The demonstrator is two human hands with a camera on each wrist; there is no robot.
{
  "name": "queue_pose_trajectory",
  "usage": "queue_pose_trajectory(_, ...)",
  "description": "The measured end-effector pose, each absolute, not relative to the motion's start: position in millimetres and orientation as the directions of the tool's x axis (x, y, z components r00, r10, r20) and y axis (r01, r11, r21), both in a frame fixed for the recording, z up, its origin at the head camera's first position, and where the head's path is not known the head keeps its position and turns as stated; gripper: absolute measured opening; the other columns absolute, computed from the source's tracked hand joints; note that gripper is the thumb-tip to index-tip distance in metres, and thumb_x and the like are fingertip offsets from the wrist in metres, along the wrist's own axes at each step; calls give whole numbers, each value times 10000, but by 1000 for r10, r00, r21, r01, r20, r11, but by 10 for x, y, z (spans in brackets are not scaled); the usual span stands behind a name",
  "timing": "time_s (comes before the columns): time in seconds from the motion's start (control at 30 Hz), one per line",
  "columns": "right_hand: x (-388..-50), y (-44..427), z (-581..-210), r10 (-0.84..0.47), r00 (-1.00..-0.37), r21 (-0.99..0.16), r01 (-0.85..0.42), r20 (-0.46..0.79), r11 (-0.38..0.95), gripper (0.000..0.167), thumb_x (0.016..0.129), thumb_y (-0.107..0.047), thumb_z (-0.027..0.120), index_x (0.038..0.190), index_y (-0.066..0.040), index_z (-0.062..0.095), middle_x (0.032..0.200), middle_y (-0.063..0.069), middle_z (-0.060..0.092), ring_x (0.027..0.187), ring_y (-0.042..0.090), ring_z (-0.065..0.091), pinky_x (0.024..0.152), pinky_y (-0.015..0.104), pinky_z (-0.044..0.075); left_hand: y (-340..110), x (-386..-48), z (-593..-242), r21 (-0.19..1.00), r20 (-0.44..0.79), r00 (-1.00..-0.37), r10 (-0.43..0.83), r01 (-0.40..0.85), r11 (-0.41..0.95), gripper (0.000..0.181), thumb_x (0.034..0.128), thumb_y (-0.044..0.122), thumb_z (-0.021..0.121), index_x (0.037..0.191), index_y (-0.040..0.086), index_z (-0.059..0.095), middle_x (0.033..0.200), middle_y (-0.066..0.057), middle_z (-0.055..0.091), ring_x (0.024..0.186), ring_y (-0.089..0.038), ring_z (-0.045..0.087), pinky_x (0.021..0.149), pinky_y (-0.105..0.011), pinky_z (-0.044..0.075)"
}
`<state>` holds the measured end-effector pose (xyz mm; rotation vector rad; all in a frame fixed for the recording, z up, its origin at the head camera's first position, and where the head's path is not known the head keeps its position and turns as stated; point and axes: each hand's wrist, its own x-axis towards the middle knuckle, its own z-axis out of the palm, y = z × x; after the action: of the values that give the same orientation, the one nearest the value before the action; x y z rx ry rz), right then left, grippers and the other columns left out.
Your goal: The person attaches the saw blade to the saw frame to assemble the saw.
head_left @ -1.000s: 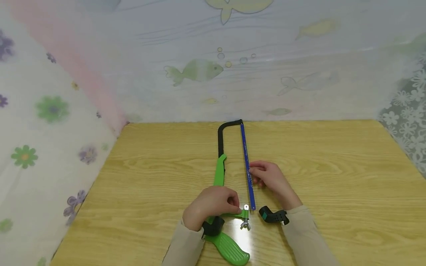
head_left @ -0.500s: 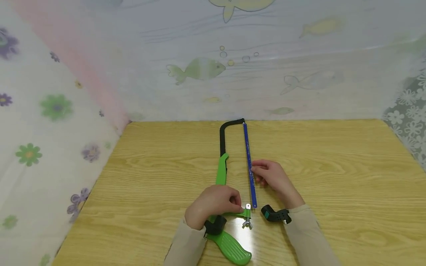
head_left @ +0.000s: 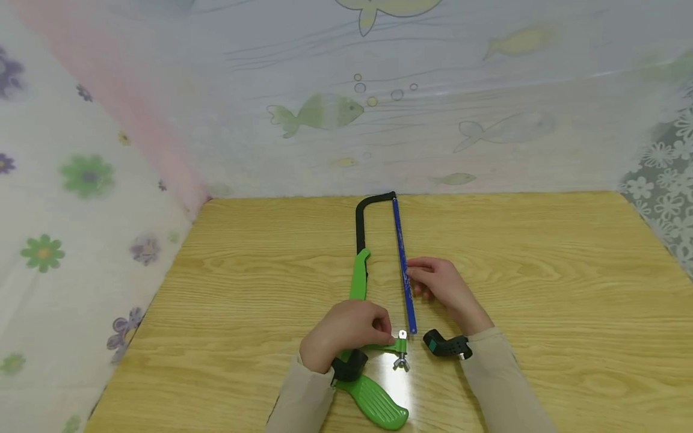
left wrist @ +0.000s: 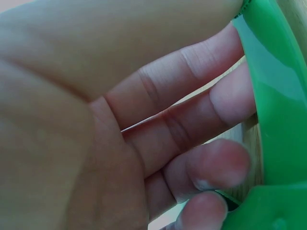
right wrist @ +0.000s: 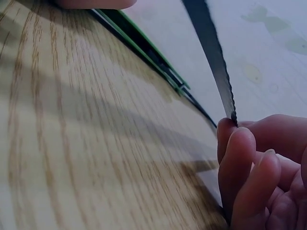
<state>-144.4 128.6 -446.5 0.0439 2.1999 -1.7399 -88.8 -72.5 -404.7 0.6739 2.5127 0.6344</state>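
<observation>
A wood-grained table [head_left: 541, 240] fills the lower half of the head view, its far edge meeting a pale cloth printed with fish [head_left: 243, 150]; a white cloth with coloured flowers [head_left: 43, 204] hangs along its left edge, with a pink band [head_left: 124, 96] where the two cloths meet; white lace-like flowers on grey [head_left: 666, 174] show beyond the right edge; a bright glare lies on the wood between the forearms.

Counted: six fish shapes on the far cloth, one cut off at the top; two hands, two beige sleeves [head_left: 303, 397], two black wrist cameras [head_left: 446, 344]; one hacksaw frame [head_left: 358, 276], green with a black far section; one ribbed green handle [head_left: 376, 404], one blue blade [head_left: 401, 240], one metal lug [head_left: 402, 335] and one wing nut [head_left: 401, 363].

The frame runs from near the middle of the table's far edge towards the person, well apart from both far corners; the left hand [head_left: 346, 331] grips its near green arm beside the lug, thumb and fingers closed on it; the right hand [head_left: 446, 285] pinches the blade partway along, fingertips together; the blade's far end meets the frame's black tip, though whether it is hooked there is too small to tell; its near end sits just beside the lug, apart from it; the right wrist view shows the blade's toothed edge.
</observation>
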Motion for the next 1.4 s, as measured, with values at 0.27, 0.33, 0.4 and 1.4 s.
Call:
queue_pose_trajectory(0.27,-1435,1289,-4485,-174,-942,-938,239,-287,251,297,876,-203,562,1139,-66,579,733,95,574,572,161,507,488,260,411,-728,-895,-4082,535,-310,-769,559,345,771,142,754,371,680,682,286,593,642,163,533,563,-25,477,554,-219,378)
queue_pose_trajectory(0.33,-1434,1282,-4481,-173,-942,-937,239,-287,255,299,873,-209,566,1138,-72,581,737,100,574,570,166,508,495,265,418,-730,-900,-4083,537,-314,-768,558,341,771,140,755,372,680,685,287,594,645,164,536,565,-27,480,558,-220,381)
queue_pose_trajectory(0.4,-1434,1276,-4479,-172,-943,-936,237,-286,262,303,869,-214,569,1138,-74,581,753,104,576,569,166,509,500,267,423,-729,-906,-4083,537,-315,-768,558,340,772,140,754,374,679,686,287,593,645,164,537,566,-26,481,559,-220,381)
queue_pose_trajectory(1.4,-1421,1171,-4503,-105,-952,-909,235,-286,344,258,858,-232,589,1084,-111,618,899,69,623,504,134,482,510,269,439,-731,-930,-4075,511,-354,-749,560,347,787,107,770,377,665,714,288,645,662,186,548,595,-24,492,582,-219,392)
